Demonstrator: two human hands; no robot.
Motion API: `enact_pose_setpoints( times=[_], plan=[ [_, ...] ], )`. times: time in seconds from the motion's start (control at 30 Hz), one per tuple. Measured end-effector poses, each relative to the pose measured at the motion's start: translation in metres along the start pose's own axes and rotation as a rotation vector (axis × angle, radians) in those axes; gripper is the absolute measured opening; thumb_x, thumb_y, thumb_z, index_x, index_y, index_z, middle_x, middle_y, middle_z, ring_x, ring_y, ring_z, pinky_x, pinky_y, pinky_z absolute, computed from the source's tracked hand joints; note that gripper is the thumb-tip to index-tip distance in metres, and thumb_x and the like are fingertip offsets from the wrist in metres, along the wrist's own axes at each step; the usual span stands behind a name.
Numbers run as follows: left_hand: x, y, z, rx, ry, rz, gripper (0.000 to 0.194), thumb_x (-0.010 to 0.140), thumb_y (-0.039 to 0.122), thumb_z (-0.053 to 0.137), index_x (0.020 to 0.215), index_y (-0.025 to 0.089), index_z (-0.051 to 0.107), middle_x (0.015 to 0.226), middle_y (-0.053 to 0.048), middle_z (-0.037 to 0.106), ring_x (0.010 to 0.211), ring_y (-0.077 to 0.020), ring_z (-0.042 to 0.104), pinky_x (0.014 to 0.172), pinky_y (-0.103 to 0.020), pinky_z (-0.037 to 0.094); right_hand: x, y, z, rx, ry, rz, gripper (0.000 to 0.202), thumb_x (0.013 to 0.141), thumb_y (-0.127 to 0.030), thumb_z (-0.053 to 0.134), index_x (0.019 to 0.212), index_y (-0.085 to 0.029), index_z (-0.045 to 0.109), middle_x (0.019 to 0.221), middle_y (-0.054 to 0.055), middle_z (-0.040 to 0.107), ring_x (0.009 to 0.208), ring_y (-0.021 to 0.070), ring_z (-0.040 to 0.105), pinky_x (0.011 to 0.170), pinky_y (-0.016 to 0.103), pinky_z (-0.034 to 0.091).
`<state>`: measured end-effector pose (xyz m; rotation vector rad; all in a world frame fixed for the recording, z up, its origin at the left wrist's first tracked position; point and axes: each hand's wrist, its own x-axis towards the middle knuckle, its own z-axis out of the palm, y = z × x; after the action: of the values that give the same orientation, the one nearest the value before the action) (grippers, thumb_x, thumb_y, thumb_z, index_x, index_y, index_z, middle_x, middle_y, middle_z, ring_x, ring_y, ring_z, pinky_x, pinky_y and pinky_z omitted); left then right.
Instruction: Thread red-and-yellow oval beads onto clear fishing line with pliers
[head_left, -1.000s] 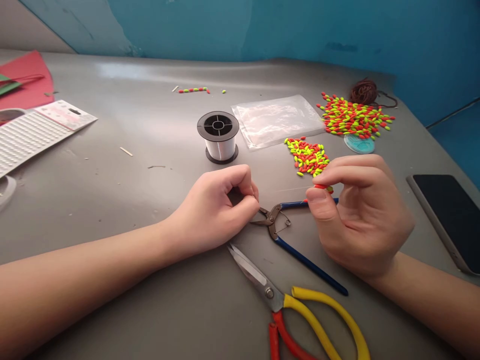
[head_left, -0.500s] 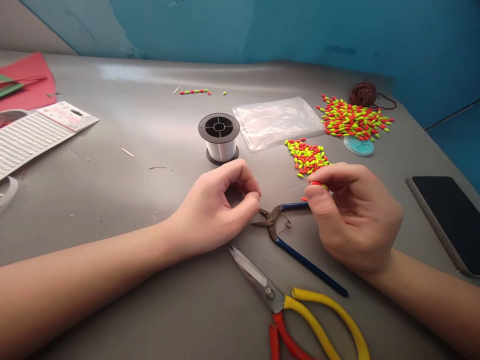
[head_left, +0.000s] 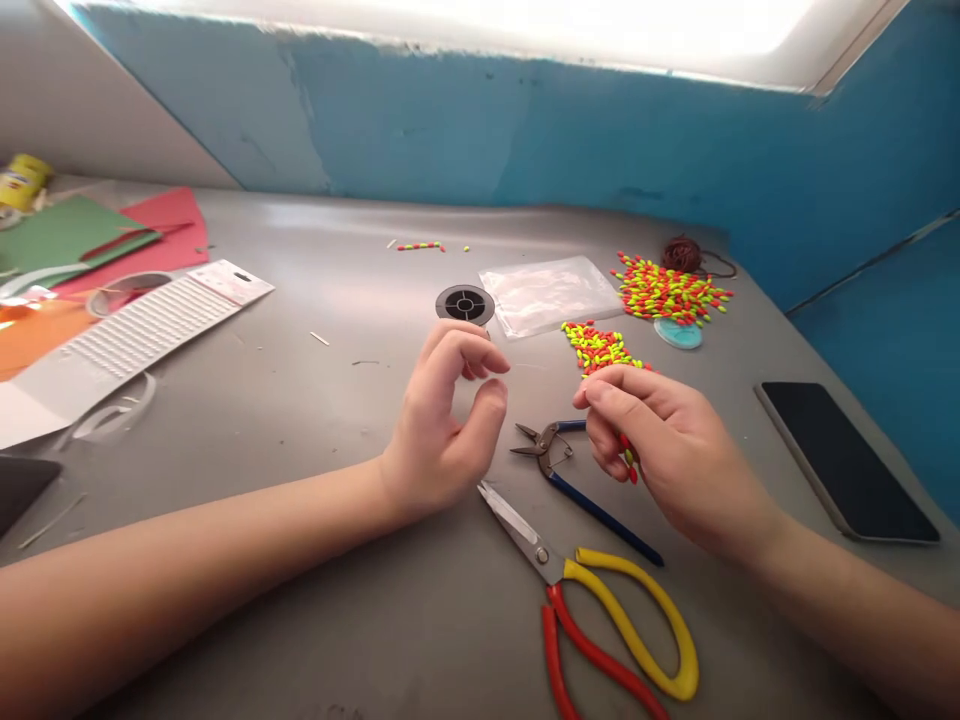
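My left hand (head_left: 454, 420) is raised beside the spool of clear line (head_left: 465, 303), thumb and fingertips apart and nothing visible between them. My right hand (head_left: 645, 430) is closed in a pinch. A short string of red and yellow-green beads (head_left: 628, 460) hangs under its fingers; the line itself is too thin to make out at the fingertips. Just beyond that hand lies a small pile of loose beads (head_left: 600, 347). Wire nippers (head_left: 551, 445) with blue handles lie between my hands, one handle partly covered by the right hand. Nearer me are scissors (head_left: 541, 555) with red and yellow handles.
A clear plastic bag (head_left: 551, 295), a larger bead pile (head_left: 667, 287), a turquoise disc (head_left: 679, 333) and brown cord (head_left: 681, 253) lie at the back right. A phone (head_left: 847, 460) is on the right. Coloured paper (head_left: 169, 225) and a white card sheet (head_left: 172, 325) lie left.
The view has tilted up and shifted left. My left fingers have opened from a pinch. My right hand has turned, and beads now hang below its fingers instead of one between the fingertips.
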<state>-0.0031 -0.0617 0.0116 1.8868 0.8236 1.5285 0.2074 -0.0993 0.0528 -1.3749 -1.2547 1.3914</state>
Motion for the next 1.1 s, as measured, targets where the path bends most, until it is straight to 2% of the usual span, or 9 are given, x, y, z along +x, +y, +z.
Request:
enact_pose_setpoints(
  times=[0.07,0.17,0.27,0.37,0.53,0.67,0.9,1.0,1.1],
  plan=[
    [-0.002,0.018,-0.001,-0.058,-0.069,-0.153,0.015,0.095,0.008,0.055,0.101,0.021,0.057,0.096,-0.003,0.054,0.089,-0.0176,0.052,0.083,-0.035,0.046,-0.010,-0.007,0.004,0.073,-0.017,0.078,0.029,0.102,-0.048,0.066,0.089,-0.022,0.067,0.062,-0.005,0.054,0.052,0.0092,0.047,0.048,0.022,0.038],
    [-0.004,0.051,-0.002,-0.175,-0.171,-0.531,0.008,0.102,0.019,0.052,0.096,0.022,0.057,0.083,0.002,0.054,0.076,-0.0144,0.050,0.071,-0.031,0.043,-0.032,-0.015,0.011,0.163,-0.067,0.206,0.029,0.101,-0.048,0.065,0.090,-0.021,0.066,0.063,-0.006,0.054,0.050,0.0087,0.046,0.046,0.021,0.037],
    [-0.009,0.078,-0.005,-0.318,-0.150,-0.868,0.011,0.096,0.020,0.054,0.085,0.021,0.057,0.074,0.004,0.054,0.067,-0.0125,0.047,0.066,-0.029,0.039,-0.058,-0.018,0.023,0.232,-0.090,0.291,0.030,0.099,-0.048,0.068,0.087,-0.021,0.061,0.064,-0.007,0.054,0.048,0.0072,0.045,0.046,0.020,0.035],
    [-0.020,0.097,-0.009,-0.421,-0.124,-1.077,0.012,0.089,0.022,0.055,0.079,0.019,0.060,0.074,0.001,0.058,0.064,-0.0123,0.049,0.063,-0.028,0.040,-0.083,-0.017,0.039,0.369,-0.106,0.303,0.034,0.098,-0.048,0.071,0.084,-0.020,0.057,0.063,-0.007,0.053,0.049,0.0061,0.042,0.048,0.019,0.034],
    [-0.043,0.115,-0.013,-0.530,-0.146,-1.165,0.026,0.091,0.030,0.052,0.092,0.013,0.072,0.094,-0.011,0.073,0.081,-0.0204,0.067,0.074,-0.033,0.053,-0.108,-0.009,0.069,0.489,-0.092,0.272,0.029,0.098,-0.047,0.070,0.090,-0.020,0.061,0.065,-0.006,0.053,0.048,0.0070,0.043,0.045,0.020,0.033],
    [-0.057,0.124,-0.014,-0.704,-0.033,-1.145,0.027,0.093,0.028,0.055,0.099,0.012,0.077,0.103,-0.014,0.076,0.094,-0.0222,0.073,0.085,-0.030,0.058,-0.119,0.000,0.085,0.544,-0.079,0.231,0.024,0.099,-0.043,0.067,0.093,-0.020,0.062,0.069,-0.005,0.054,0.052,0.0083,0.046,0.047,0.021,0.038],
    [-0.079,0.122,-0.016,-0.842,0.003,-1.209,0.022,0.093,0.032,0.064,0.096,0.014,0.075,0.104,-0.012,0.075,0.070,-0.0172,0.069,0.056,-0.027,0.057,-0.134,0.014,0.109,0.491,-0.088,0.186,0.021,0.099,-0.039,0.064,0.099,-0.017,0.064,0.079,-0.001,0.061,0.060,0.0101,0.055,0.052,0.022,0.049],
    [-0.087,0.118,-0.019,-0.883,0.019,-1.204,0.021,0.095,0.033,0.066,0.091,0.012,0.072,0.098,-0.011,0.073,0.076,-0.0171,0.071,0.060,-0.025,0.058,-0.143,0.022,0.117,0.430,-0.124,0.200,0.027,0.098,-0.040,0.065,0.112,-0.017,0.067,0.096,0.004,0.069,0.062,0.0123,0.063,0.049,0.024,0.054],
    [-0.093,0.111,-0.025,-0.917,0.071,-1.174,0.019,0.094,0.033,0.068,0.089,0.014,0.067,0.088,-0.006,0.070,0.073,-0.0147,0.069,0.065,-0.024,0.058,-0.162,0.027,0.115,0.292,-0.138,0.231,0.044,0.098,-0.040,0.069,0.136,-0.021,0.064,0.118,0.011,0.072,0.069,0.0164,0.071,0.051,0.028,0.059]
  ],
)
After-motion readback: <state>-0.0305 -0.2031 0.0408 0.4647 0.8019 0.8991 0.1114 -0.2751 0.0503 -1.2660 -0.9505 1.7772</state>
